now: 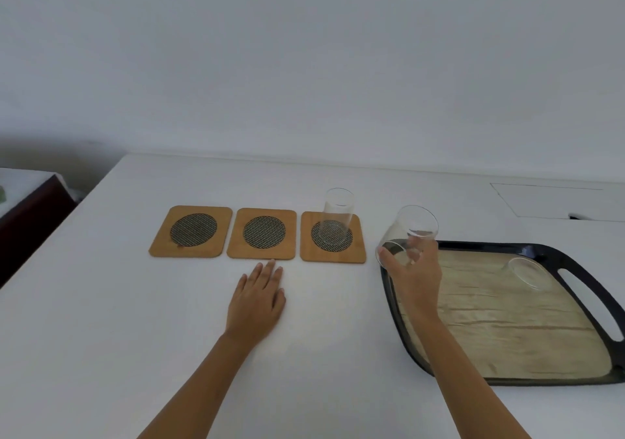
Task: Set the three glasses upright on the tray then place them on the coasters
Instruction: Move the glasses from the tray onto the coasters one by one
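Left hand [258,298] rests flat on the desk [101,303]; right hand [414,269], at 3 o'clock, has its fingers [384,256] wrapped around a tilted glass [407,235], likely for the middle coaster [262,234].

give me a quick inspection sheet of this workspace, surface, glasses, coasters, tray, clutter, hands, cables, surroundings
surface: white table, flat, with a faint rectangular panel outline at the far right
coasters: three wooden coasters in a row; left coaster and middle coaster bare
glasses: one glass upright on the right coaster; a second, tilted glass held above the tray's left edge; a third glass lying tipped on the tray
tray: black tray with handle cut-out and a beige liner
clutter: nothing seen
hands: left hand flat on the table near the middle coaster; right hand gripping the tilted glass
cables: nothing seen
surroundings: plain white wall; dark furniture at far left
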`<state>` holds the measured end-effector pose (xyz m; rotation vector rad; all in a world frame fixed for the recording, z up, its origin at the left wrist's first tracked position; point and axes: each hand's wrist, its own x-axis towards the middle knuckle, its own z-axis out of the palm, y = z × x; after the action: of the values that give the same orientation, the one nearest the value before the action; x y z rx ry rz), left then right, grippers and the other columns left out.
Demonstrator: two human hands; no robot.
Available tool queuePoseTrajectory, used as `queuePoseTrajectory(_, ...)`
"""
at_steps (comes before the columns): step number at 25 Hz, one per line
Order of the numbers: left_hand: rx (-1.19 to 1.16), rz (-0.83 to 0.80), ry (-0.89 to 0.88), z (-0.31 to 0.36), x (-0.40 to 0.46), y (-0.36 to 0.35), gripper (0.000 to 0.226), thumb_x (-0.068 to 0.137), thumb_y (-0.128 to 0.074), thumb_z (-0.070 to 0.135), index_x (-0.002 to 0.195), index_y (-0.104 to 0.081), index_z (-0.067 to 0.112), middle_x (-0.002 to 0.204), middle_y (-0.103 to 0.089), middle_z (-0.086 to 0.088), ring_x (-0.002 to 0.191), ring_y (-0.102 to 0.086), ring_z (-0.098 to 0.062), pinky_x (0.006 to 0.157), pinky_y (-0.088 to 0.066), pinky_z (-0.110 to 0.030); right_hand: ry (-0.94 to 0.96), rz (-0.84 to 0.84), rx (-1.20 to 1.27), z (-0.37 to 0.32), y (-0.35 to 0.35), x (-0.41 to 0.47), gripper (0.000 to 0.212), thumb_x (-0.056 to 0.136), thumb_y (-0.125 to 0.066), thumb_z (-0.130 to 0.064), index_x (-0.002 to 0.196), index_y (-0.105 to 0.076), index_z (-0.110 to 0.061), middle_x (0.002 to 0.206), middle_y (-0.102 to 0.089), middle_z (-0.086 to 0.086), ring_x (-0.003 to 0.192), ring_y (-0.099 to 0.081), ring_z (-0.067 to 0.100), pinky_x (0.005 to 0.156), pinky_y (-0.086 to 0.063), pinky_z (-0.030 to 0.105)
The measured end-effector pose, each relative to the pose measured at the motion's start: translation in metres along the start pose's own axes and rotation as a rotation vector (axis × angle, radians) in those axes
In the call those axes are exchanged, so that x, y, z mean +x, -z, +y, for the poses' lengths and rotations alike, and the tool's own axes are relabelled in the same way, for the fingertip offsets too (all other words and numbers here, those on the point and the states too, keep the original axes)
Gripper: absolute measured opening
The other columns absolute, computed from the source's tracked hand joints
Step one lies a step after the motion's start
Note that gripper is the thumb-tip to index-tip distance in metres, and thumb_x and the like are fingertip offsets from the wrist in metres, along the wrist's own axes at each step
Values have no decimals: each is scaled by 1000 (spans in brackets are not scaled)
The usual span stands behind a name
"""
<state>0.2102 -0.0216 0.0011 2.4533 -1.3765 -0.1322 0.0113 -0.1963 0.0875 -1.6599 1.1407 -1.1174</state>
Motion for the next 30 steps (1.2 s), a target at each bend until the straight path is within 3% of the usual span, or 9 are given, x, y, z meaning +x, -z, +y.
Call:
queuePoseTrajectory(3,-11,-2,-53,-21,1,6,48,95,-35,30,142,-35,16,153,-31,-2,143,-22,-24,115,-19,-44,3,-58,29,-23,-45,-3,56,70,-82,-32,113,-47,-29,112,-57,-5,104,-57,13,81,-45,20)
queuePoseTrajectory(6,-7,2,-63,-47,-2,13,49,96,-34,31,143,-31,18,154,-28,-1,144,-19,-22,116,-17,-42,33,-149,58,-38,-95,-5,50,69,-82,-28,104,-48,-41,108,-56,-13,102,-58,6,80,-49,24)
queuePoseTrajectory(9,4,5,-57,-72,-9,18,50,96,-30,34,145,-27,20,156,-23,1,144,-16,-20,116,-13,-39,54,-224,16,-49,-145,-5,49,70,-81,-30,98,-45,-47,100,-54,-22,96,-56,-4,69,-42,7)
queuePoseTrajectory(12,5,11,-56,-88,-17,22,52,96,-27,36,145,-27,21,156,-23,1,144,-15,-20,116,-12,-38,9,-322,-26,-44,-189,-1,67,69,-81,-33,124,-44,-24,113,-56,-6,105,-54,10,83,-42,21)
queuePoseTrajectory(15,-10,39,-48,-101,-22,27,52,94,-28,36,143,-31,19,154,-29,0,143,-19,-21,115,-13,-40,-24,-399,-111,-33,-219,0,80,68,-79,-41,133,-38,-21,123,-53,-2,112,-53,15,90,-46,33)
queuePoseTrajectory(18,-9,49,-38,-109,-25,28,53,94,-27,37,144,-29,20,154,-27,1,144,-16,-21,115,-9,-38,-31,-382,-196,-26,-234,-1,82,66,-77,-47,133,-38,-21,124,-56,-3,110,-56,13,90,-50,37)
queuePoseTrajectory(26,-22,32,-32,-111,-26,28,56,94,-20,40,146,-21,21,156,-18,2,145,-9,-19,115,-4,-37,-33,-335,-243,-28,-248,-5,75,72,-78,-38,133,-40,-15,122,-57,1,109,-54,15,82,-41,26)
queuePoseTrajectory(30,-9,28,-35,-111,-26,27,56,94,-18,41,147,-18,22,157,-16,2,145,-7,-19,115,-2,-36,-23,-300,-211,-29,-250,-9,74,72,-79,-33,132,-41,-12,124,-57,4,113,-53,17,85,-42,27)
